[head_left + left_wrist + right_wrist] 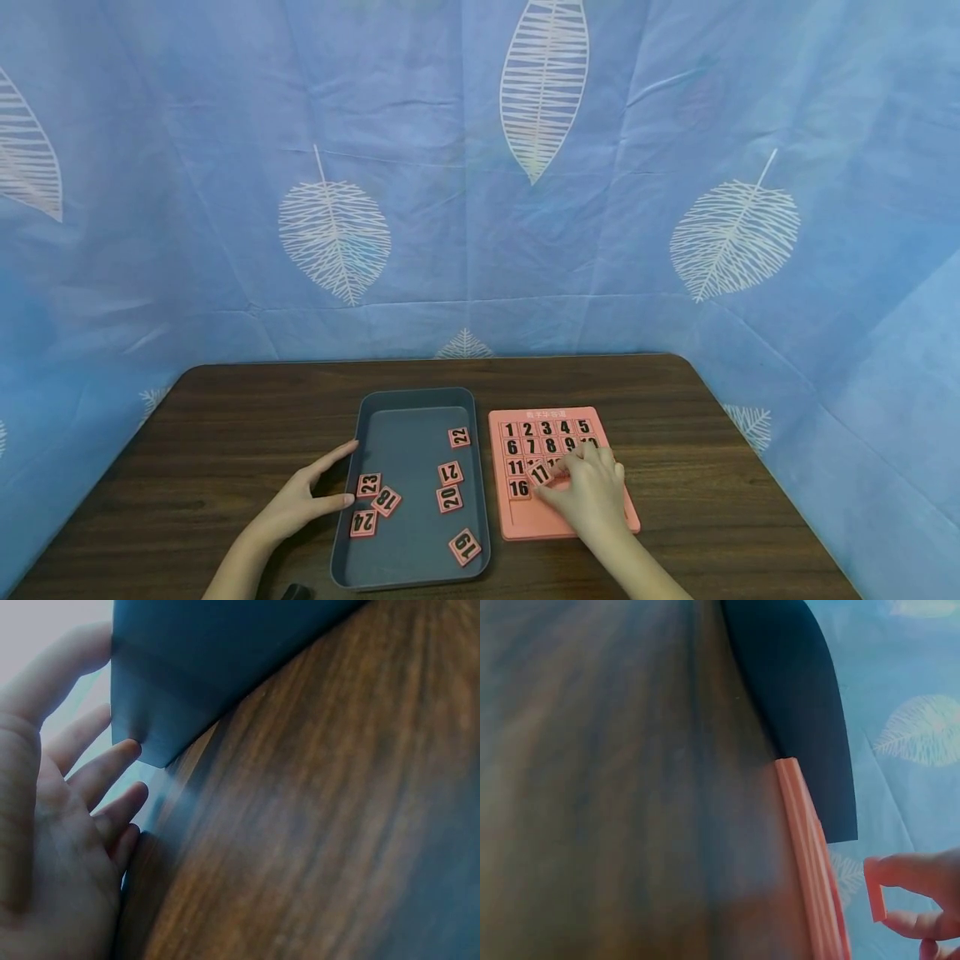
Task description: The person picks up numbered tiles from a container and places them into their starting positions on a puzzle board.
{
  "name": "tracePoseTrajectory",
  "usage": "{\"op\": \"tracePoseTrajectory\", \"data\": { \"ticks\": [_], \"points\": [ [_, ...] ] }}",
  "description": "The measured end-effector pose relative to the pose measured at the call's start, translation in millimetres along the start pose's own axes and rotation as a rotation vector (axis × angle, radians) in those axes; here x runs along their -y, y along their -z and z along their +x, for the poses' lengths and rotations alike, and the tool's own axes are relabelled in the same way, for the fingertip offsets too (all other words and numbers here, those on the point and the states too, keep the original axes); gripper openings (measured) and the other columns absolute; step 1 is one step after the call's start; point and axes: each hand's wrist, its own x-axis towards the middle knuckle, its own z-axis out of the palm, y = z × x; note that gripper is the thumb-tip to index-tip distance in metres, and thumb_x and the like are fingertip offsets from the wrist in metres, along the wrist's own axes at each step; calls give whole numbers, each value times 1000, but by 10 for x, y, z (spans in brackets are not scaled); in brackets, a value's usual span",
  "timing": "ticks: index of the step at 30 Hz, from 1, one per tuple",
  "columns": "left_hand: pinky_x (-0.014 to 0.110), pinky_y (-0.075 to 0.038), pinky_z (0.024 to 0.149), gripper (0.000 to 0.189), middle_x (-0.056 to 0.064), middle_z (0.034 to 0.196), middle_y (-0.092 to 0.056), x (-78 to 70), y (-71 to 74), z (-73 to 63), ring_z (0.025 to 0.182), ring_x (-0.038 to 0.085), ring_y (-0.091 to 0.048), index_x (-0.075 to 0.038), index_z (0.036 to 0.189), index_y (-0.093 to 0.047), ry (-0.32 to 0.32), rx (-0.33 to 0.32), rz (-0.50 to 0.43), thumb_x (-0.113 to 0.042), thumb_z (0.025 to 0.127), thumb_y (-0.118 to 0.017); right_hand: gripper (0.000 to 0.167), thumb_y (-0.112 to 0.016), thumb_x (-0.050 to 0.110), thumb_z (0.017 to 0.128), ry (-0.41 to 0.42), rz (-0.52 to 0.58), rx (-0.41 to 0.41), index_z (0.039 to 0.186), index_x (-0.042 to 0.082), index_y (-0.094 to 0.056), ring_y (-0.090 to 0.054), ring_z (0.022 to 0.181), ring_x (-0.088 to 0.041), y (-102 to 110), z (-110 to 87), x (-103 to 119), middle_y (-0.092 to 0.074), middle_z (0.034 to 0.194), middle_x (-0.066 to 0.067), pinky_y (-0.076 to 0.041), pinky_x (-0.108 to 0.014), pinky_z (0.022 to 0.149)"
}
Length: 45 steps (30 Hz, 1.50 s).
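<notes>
My right hand (596, 492) pinches a pink number tile marked 17 (539, 474) between thumb and fingers, tilted over the pink puzzle board (543, 525). In the right wrist view the tile (875, 891) shows edge-on, apart from the board (810, 862). Rows of tiles from 1 fill the board's upper part; the tile 16 (518, 488) begins the fourth row, and my hand hides some tiles. At the left, my left hand (296, 504) touches the side of the grey-blue tray (408, 400) with extended fingers; the left wrist view shows its fingertips by the tray wall (172, 675).
In the tray lie several loose tiles: 22 (459, 437), 21 (450, 473), 20 and 19 (465, 547) on the right, 23 (368, 485), 18 and 24 (363, 523) on the left. A small black object (296, 592) sits at the near edge of the wooden table (187, 467).
</notes>
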Motion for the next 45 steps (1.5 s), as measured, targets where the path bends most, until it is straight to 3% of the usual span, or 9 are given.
{"op": "tracePoseTrajectory", "data": {
  "ticks": [17, 32, 45],
  "points": [
    [73, -18, 98, 71, 15, 155, -23, 2, 0, 19, 139, 47, -15, -19, 150, -34, -4, 1, 12, -21, 89, -70, 33, -87, 38, 64, -85, -13, 125, 66, 17, -62, -36, 76, -22, 7, -102, -107, -43, 79, 2, -26, -38, 65],
    [73, -17, 98, 71, 15, 155, -23, 3, 3, 18, 139, 47, -14, -17, 150, -34, -16, 2, 13, -20, 89, -70, 35, -88, 42, 61, -56, 5, 68, 63, 20, -60, -43, 82, -26, -144, -117, -134, -44, 76, 3, -29, -39, 67],
    [73, -17, 99, 71, 15, 155, -24, 11, 1, 1, 139, 47, -14, -18, 150, -35, -9, -3, 16, -21, 88, -70, 26, -86, 33, 68, -1, 21, 49, 68, 19, -64, -43, 84, -24, -155, -124, -135, -49, 84, 1, -31, -39, 69]
  ]
}}
